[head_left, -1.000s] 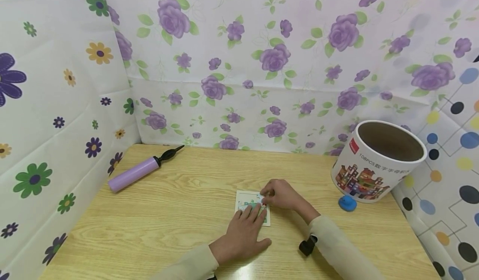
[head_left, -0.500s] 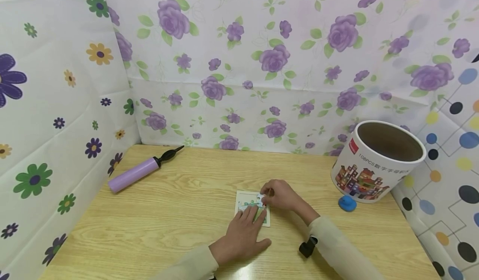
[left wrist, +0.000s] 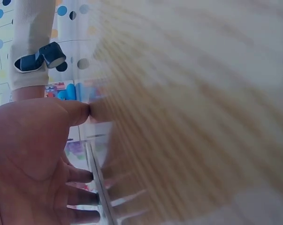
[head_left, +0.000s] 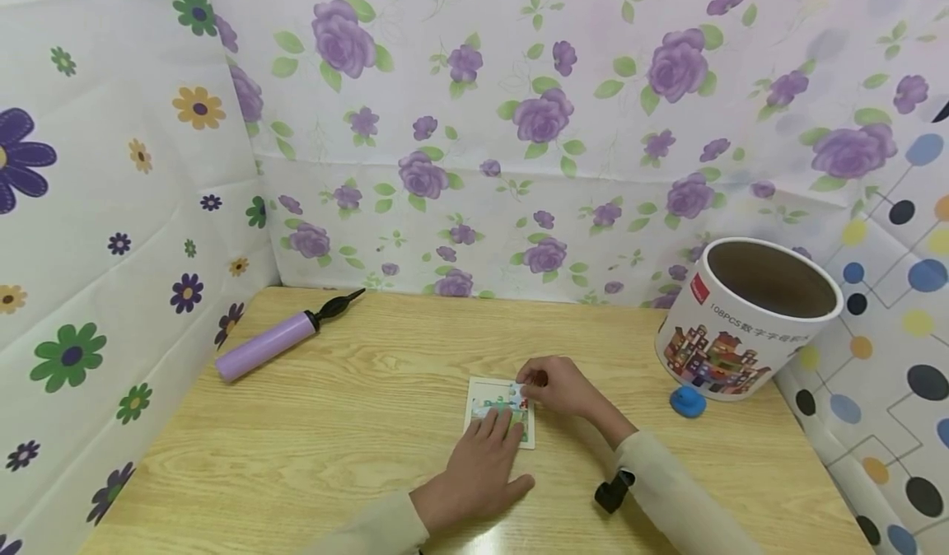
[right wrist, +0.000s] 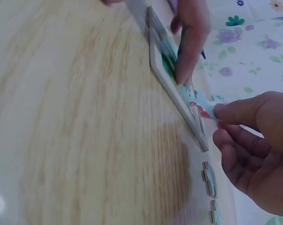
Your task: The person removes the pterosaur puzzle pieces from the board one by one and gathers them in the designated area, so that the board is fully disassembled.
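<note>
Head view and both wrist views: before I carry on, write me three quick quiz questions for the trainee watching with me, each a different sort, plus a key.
1. True or false: the left hand has its fingers on the puzzle board.
2. Where is the blue toy relative to the bucket? A) inside it; B) beside its base; C) on its rim.
3. What is the right hand pinching?

Key: 1. True. 2. B. 3. A puzzle piece, best seen in the right wrist view.
</note>
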Demonstrator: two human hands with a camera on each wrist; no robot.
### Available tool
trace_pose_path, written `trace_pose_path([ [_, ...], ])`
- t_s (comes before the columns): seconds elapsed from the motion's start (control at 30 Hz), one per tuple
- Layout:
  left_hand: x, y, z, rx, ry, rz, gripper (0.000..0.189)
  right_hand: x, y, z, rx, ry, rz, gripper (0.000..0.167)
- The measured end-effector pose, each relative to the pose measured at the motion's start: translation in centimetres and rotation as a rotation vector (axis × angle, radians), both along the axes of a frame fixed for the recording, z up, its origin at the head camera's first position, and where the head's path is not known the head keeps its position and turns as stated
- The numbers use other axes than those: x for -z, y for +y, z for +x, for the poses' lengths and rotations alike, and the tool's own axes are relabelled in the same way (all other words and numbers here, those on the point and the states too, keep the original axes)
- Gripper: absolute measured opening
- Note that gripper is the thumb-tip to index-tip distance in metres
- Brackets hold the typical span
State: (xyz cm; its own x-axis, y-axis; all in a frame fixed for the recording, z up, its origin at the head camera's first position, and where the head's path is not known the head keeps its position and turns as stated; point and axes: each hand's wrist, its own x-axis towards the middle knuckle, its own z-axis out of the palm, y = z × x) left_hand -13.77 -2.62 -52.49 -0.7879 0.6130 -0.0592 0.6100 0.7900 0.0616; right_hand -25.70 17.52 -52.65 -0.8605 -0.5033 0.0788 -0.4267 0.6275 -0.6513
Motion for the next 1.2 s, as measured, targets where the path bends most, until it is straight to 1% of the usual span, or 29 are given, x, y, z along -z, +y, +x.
trace_pose_path([
  [0.1, 0.4, -0.3, -0.2, 0.023, 0.009, 0.015, 0.076, -0.1, 0.2, 0.1, 0.003, -0.015, -0.03, 0.006],
  [0.2, 0.7, -0.7, -0.4, 0.04, -0.011, 0.039, 0.076, -0.1, 0.4, 0.2, 0.018, -0.012, -0.038, 0.007],
  [0.3, 0.8, -1.0, -0.4, 0.059, -0.027, 0.051, 0.076, -0.2, 0.8, 0.3, 0.046, -0.014, -0.059, 0.008],
  [0.37, 0.6, -1.2, -0.4, 0.071, -0.034, 0.057, 0.076, -0.4, 1.2, 0.3, 0.061, -0.013, -0.076, 0.008],
  [0.5, 0.4, -1.2, -0.3, 0.085, -0.025, 0.044, 0.077, -0.9, 2.0, 0.5, 0.096, -0.021, -0.097, 0.009],
  [0.63, 0.4, -1.3, -0.3, 0.087, -0.013, 0.02, 0.078, -1.5, 3.0, 0.6, 0.138, -0.032, -0.1, 0.009],
  [0.77, 0.3, -1.6, -0.3, 0.106, -0.002, -0.002, 0.08, -1.9, 4.2, 0.6, 0.168, -0.021, -0.084, 0.01],
  [0.83, 0.3, -1.7, -0.2, 0.121, 0.014, -0.009, 0.08, -2.1, 4.8, 0.7, 0.18, -0.021, -0.074, 0.01],
  [1.0, 0.4, -1.9, -0.2, 0.141, 0.03, -0.009, 0.08, -2.2, 6.5, 0.7, 0.219, -0.033, -0.057, 0.011],
  [1.2, 0.2, -2.2, -0.2, 0.16, -0.027, 0.038, 0.079, -2.0, 8.7, 0.7, 0.244, -0.04, -0.049, 0.012],
])
